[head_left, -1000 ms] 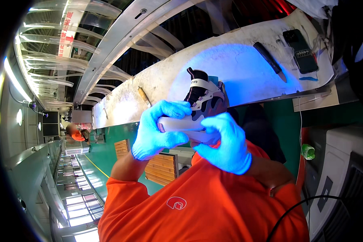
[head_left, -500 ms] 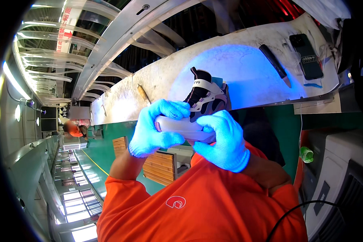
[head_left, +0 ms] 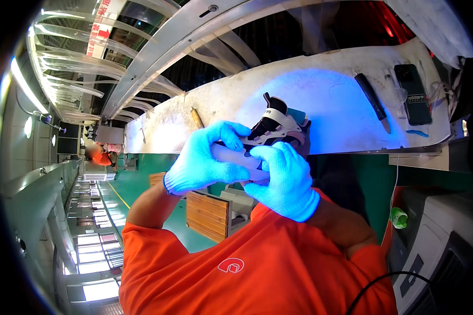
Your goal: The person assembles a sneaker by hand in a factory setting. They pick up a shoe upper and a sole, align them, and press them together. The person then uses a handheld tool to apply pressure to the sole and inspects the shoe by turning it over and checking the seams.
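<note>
Both my hands wear pale gloves, lit blue. Between them a black, white and grey sneaker [head_left: 278,125] is held at the near edge of the bench, its pale sole [head_left: 232,156] turned toward me. My left hand [head_left: 198,161] is closed around the left end of the sole, fingers over the top and thumb along the underside. My right hand [head_left: 285,181] grips the sole farther right, fingertips curled onto its upper edge. The shoe's dark collar and pull loop point away from me. Gloves hide much of the sole. A teal piece [head_left: 297,115] shows behind the shoe.
On the pale, stained bench top [head_left: 320,89] lie a black-handled knife [head_left: 371,97], a dark phone [head_left: 416,100] and a yellow-handled tool [head_left: 196,118]. Wooden slatted panels [head_left: 207,215] stand below left. A person [head_left: 99,155] in orange is far left. A grey machine [head_left: 431,236] stands at right.
The view has shifted slightly, so the bench sits lower in the picture. My left hand has slid along the sole toward my right hand, and its thumb covers more. Both hands still grip the sneaker.
</note>
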A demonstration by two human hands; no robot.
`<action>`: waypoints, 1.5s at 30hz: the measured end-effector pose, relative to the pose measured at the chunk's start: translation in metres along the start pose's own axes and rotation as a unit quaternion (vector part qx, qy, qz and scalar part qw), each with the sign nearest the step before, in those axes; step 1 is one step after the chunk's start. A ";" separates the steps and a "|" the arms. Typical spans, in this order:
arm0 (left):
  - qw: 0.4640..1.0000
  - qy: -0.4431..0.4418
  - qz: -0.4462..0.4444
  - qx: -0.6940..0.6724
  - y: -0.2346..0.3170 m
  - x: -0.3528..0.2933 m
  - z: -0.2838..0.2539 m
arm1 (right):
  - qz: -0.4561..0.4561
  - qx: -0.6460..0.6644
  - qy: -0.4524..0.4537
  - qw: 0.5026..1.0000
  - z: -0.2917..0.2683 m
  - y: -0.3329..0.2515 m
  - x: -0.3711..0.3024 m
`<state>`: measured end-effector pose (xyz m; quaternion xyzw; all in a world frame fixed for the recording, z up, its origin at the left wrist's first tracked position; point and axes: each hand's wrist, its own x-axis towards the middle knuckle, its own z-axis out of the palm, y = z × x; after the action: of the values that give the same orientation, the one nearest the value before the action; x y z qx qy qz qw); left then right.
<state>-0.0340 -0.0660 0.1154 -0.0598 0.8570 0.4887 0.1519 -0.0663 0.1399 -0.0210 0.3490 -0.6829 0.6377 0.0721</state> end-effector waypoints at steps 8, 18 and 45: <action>0.998 0.022 -0.052 0.011 0.009 0.002 0.007 | 0.026 0.037 -0.014 0.999 0.002 0.007 0.004; 0.957 0.001 0.168 0.238 0.020 0.020 0.018 | 0.047 0.101 -0.007 0.994 -0.020 0.012 0.006; 0.955 -0.024 0.183 0.234 0.020 0.038 0.002 | 0.080 0.112 0.094 0.986 -0.017 0.044 -0.033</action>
<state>-0.0743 -0.0525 0.1191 0.1468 0.9397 0.2954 0.0899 -0.0726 0.1655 -0.0723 0.2377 -0.6230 0.7438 0.0446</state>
